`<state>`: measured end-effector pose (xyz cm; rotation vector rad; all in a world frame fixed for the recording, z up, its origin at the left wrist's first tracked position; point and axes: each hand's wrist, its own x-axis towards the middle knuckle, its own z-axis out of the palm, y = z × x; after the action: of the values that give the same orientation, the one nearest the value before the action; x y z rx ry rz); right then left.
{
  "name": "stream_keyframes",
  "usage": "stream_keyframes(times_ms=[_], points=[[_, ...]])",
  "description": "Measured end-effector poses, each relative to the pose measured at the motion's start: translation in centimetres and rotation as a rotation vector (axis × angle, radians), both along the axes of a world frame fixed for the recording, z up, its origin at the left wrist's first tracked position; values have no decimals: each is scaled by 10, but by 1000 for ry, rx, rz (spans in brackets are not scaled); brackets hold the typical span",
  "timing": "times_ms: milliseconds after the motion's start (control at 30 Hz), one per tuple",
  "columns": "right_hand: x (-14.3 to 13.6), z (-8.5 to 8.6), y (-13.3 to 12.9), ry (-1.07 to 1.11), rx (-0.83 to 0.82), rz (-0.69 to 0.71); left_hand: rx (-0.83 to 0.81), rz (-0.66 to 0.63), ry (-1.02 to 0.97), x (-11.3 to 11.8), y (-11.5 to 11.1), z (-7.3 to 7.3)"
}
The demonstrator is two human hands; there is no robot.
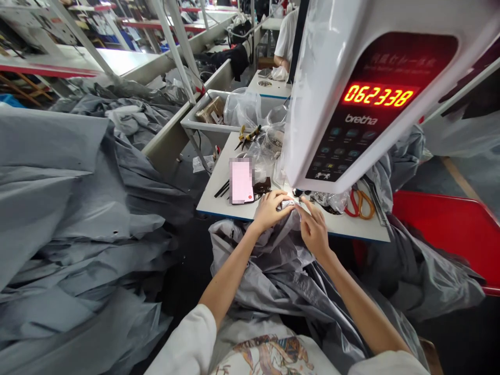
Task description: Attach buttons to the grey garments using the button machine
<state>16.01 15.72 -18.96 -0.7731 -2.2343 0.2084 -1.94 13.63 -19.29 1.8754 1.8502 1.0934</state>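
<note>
Grey fabric (pixel 283 247) drapes over the worktop's (pixel 213 198) front edge, pinched in one left hand (pixel 270 209); one right hand (pixel 314 227) points an index finger there, grip unclear. Above, one machine (pixel 351 125) reads "bretha", "062338"; one phone (pixel 241 179) lies left.

Left forearm (pixel 231 276) and right forearm (pixel 357 297) slant inward, and here's the left hand (pixel 270 210) arched with fingers bent, the right hand (pixel 315 230) close beside it, index finger (pixel 303 213) extended!
</note>
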Motion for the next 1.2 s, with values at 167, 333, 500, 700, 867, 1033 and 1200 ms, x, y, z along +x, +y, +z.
stream_keyframes(times_ms=[167, 333, 500, 700, 867, 1033, 1200], points=[[28, 31, 35, 91, 87, -338, 5, 5, -21, 0, 1, -1], [26, 59, 81, -411, -8, -248, 5, 8, -21, 0, 2, -2], [10, 61, 105, -815, -97, -233, -9, 11, -8, 0, 2, -2], [11, 60, 99, -894, -53, -202, -5, 2, 2, -1, 2, -1], [10, 60, 91, -868, -60, -222, -13, 3, -3, -1, 1, -2], [10, 61, 92, -840, -71, -217, -11, 6, -6, 0, 0, 0], [13, 61, 94, -848, -89, -169, -5, 6, -17, 0, 1, 0]])
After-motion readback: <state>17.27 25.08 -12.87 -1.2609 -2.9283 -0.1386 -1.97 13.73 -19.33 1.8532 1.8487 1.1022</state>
